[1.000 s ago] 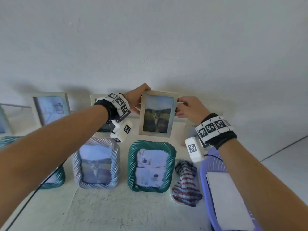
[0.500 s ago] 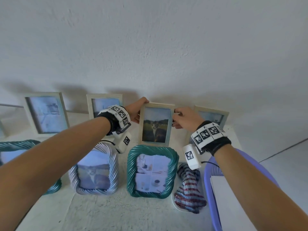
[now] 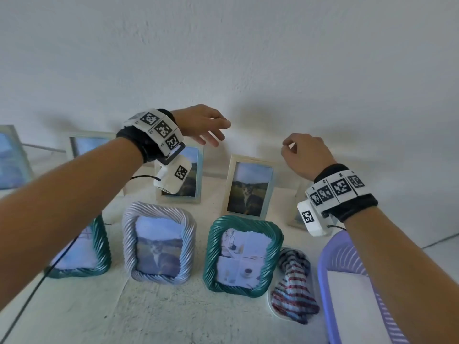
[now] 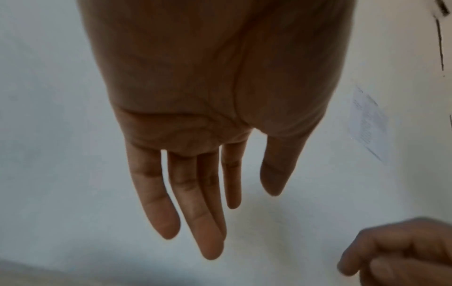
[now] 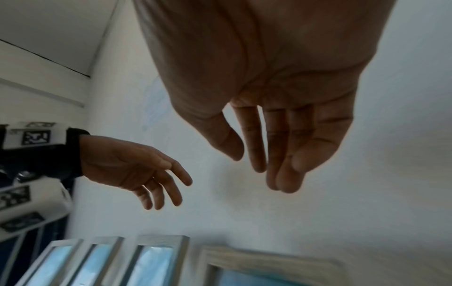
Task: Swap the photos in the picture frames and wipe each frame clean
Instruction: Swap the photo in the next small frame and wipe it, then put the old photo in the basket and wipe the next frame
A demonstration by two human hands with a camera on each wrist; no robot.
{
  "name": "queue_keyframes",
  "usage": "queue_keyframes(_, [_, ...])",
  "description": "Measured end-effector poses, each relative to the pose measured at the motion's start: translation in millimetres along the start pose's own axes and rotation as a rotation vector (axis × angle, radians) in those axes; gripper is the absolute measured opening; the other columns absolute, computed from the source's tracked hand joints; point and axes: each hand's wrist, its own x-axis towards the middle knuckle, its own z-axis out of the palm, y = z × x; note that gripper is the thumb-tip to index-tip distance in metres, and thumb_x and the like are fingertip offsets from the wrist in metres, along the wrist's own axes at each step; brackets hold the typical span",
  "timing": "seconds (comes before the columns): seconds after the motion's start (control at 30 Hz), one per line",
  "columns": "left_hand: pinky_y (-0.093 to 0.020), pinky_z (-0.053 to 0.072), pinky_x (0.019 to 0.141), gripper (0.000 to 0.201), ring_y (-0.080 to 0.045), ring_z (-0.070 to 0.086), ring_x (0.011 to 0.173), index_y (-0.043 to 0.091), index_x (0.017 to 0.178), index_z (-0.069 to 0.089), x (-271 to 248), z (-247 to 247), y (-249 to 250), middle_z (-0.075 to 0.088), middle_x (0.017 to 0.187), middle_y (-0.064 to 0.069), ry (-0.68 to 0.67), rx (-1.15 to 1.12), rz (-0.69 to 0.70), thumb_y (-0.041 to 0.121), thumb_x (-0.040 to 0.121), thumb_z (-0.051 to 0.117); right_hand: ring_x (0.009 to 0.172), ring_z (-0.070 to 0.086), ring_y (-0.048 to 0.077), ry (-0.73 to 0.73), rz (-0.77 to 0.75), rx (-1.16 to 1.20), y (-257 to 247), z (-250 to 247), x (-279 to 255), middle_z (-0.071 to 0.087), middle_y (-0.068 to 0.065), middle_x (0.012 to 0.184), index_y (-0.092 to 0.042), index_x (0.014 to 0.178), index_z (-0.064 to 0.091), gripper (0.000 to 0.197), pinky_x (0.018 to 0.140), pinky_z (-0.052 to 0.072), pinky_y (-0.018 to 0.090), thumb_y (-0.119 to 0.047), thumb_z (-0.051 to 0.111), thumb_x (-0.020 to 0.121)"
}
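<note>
So right now both my hands are up in the air in front of the wall, holding nothing. My left hand has its fingers stretched out loose, and the left wrist view confirms it, just an open palm against white wall. My right hand looks a bit curled from the head view, but the right wrist view shows the fingers hanging relaxed with nothing between them, so I'd call that grip open too.

The cream frame with the cat photo stands upright on the worktop in the back row, leaning towards the wall, long axis vertical. It sits below and between my two hands, a bit nearer the right one, which hovers just above its top right corner. The left hand is over the neighbouring cream frame, partly hidden behind my wrist camera.

In front there's a row of twisty frames: a lilac one with what looks like the same cat photo, and a green one with a collage. The striped cloth lies bunched to the right of the green frame, beside the purple basket.

My guess is whatever comes next means reaching down and towards me; the cloth is closest to my right hand, the lilac frame to my left.
</note>
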Motion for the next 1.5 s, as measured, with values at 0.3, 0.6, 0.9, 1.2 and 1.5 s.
queue_keyframes(0.3, [-0.037, 0.038, 0.105, 0.049, -0.028, 0.047, 0.128, 0.020, 0.142, 0.042, -22, -52, -70, 0.048, 0.143, -0.008, 0.226, 0.727, -0.236, 0.028, 0.096, 0.056, 0.102, 0.059, 0.024, -0.294, -0.329, -0.144, -115, 41, 62, 0.061, 0.009, 0.123, -0.008, 0.125, 0.059, 0.037, 0.092, 0.047, 0.033, -0.027, 0.050, 0.095])
queue_keyframes(0.6, [-0.036, 0.050, 0.090, 0.022, -0.024, 0.062, 0.105, 0.018, 0.113, 0.066, -25, -49, -94, 0.065, 0.118, -0.006, 0.227, 0.746, -0.126, 0.026, 0.095, 0.056, 0.079, 0.059, 0.028, -0.393, -0.267, -0.366, -149, 93, 89, 0.065, 0.015, 0.094, 0.001, 0.101, 0.065, 0.019, 0.068, 0.045, 0.029, -0.012, 0.056, 0.090])
queue_keyframes(0.9, [-0.040, 0.055, 0.086, 0.024, -0.025, 0.059, 0.102, 0.013, 0.118, 0.059, -96, -92, -39, 0.059, 0.112, -0.008, 0.442, 0.251, 0.249, 0.025, 0.100, 0.050, 0.088, 0.068, 0.026, -0.116, -0.276, 0.375, -152, -6, 49, 0.068, 0.013, 0.098, -0.011, 0.101, 0.059, 0.011, 0.077, 0.056, 0.038, -0.014, 0.059, 0.091])
queue_keyframes(1.2, [-0.029, 0.059, 0.072, 0.019, -0.007, 0.055, 0.085, 0.010, 0.111, 0.062, -205, -54, 7, 0.057, 0.086, 0.005, 0.334, -0.249, 0.542, 0.018, 0.100, 0.048, 0.090, 0.053, 0.032, -0.152, -0.278, 1.162, -142, -29, -108, 0.052, 0.021, 0.095, 0.005, 0.101, 0.053, 0.048, 0.087, 0.043, 0.053, -0.040, 0.063, 0.089])
queue_keyframes(1.5, [-0.034, 0.059, 0.064, 0.018, -0.017, 0.064, 0.083, 0.011, 0.111, 0.064, -260, 80, -99, 0.064, 0.095, -0.011, 0.150, -0.404, 0.234, 0.015, 0.096, 0.056, 0.118, 0.056, 0.037, -0.142, 0.319, 1.625, -108, 125, -280, 0.062, 0.018, 0.125, -0.012, 0.127, 0.058, 0.055, 0.100, 0.044, 0.056, -0.036, 0.071, 0.079])
